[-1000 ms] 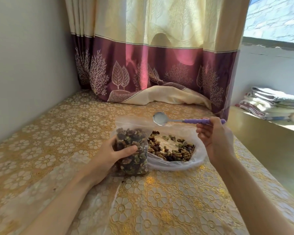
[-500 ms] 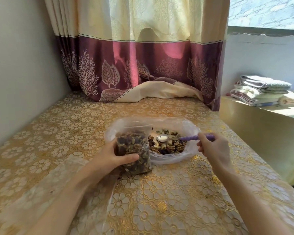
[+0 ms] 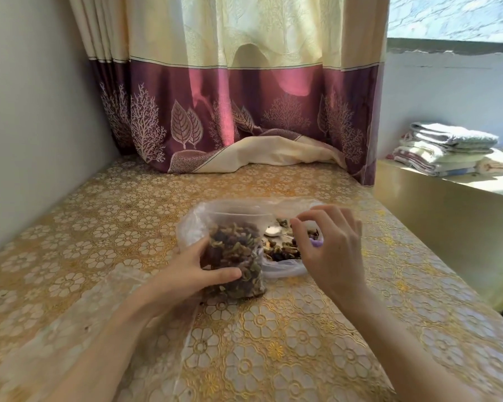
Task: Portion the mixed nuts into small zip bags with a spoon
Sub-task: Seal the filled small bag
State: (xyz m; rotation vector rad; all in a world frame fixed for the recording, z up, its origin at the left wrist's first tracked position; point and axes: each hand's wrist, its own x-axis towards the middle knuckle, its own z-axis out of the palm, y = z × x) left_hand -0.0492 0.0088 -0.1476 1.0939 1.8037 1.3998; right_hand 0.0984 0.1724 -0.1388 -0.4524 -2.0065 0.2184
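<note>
Surface: gold floral-embossed plastic tablecloth point(image 3: 273, 343), glossy, with a raised flower pattern; I see it run back to the curtain.
Left hand point(image 3: 186, 271): I see it grasping the small zip bag point(image 3: 235, 256), thumb across the front, fingers behind.
Small zip bag: clear, soft plastic, standing upright on the tablecloth, packed most of the way with mixed nuts point(image 3: 233, 253), brown and greenish, lumpy; no print I can read.
Right hand point(image 3: 331, 250): raised by the bag's top corner, fingers loosely bent, gripping nothing that I can make out.
Spoon point(image 3: 273, 230): metal bowl lying in the large bag; purple handle tip showing past my right hand.
Large bag point(image 3: 282, 269): crumpled clear plastic, open, just behind the small one, with loose nuts inside.
Curtain point(image 3: 244, 111): cream over maroon, leaf and tree motifs, hem pooled on the tablecloth.
Folded towels point(image 3: 445, 149): stacked on a ledge at right.
</note>
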